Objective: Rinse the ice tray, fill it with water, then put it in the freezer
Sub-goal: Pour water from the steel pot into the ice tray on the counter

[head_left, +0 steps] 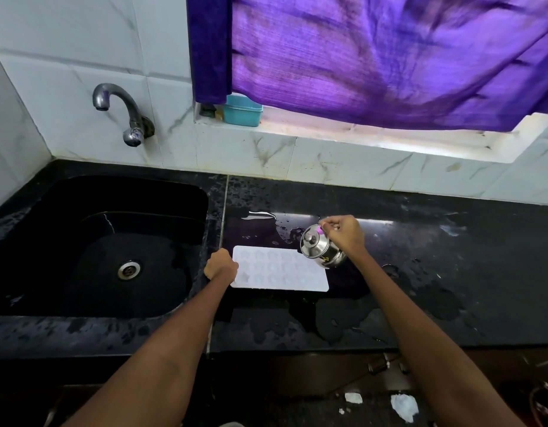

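Left hand [221, 265] fingers touch ice tray's [280, 269] edge.

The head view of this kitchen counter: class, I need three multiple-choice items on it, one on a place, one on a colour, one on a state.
1. Where does the white flat silicone ice tray lie?
A. in the sink
B. on the black stone counter
C. on the window sill

2. What colour is the hanging cloth curtain?
A. purple
B. green
C. yellow

3. How is the small lidded steel pot held?
A. upright
B. upside down
C. tilted over the tray

Answers: 1 B, it rests right of the black sink; 2 A, purple folds; 3 C, the right hand tips it.
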The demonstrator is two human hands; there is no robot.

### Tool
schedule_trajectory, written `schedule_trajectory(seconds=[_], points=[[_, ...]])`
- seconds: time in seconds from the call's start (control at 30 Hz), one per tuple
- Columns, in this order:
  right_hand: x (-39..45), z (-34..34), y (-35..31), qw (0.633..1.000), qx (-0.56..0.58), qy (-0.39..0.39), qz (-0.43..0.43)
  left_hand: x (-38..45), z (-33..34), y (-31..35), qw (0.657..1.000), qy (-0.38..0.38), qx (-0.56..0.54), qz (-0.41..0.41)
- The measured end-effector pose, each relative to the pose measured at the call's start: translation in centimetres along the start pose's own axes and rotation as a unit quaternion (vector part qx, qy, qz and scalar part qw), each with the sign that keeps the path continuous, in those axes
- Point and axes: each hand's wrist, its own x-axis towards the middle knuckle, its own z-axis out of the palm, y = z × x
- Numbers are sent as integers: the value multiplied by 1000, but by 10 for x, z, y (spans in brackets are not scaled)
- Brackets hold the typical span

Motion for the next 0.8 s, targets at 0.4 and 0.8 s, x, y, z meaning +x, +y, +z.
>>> schedule_trajectory(seconds=[0.4, 0.8], points=[[-4, 18, -5, 984, -156, -48, -74, -1, 0, -1, 1000, 0, -10, -4], [-4, 11, -5, 986, -150, -35, -69, -2, 0, 0, 1000, 2, -3, -4]])
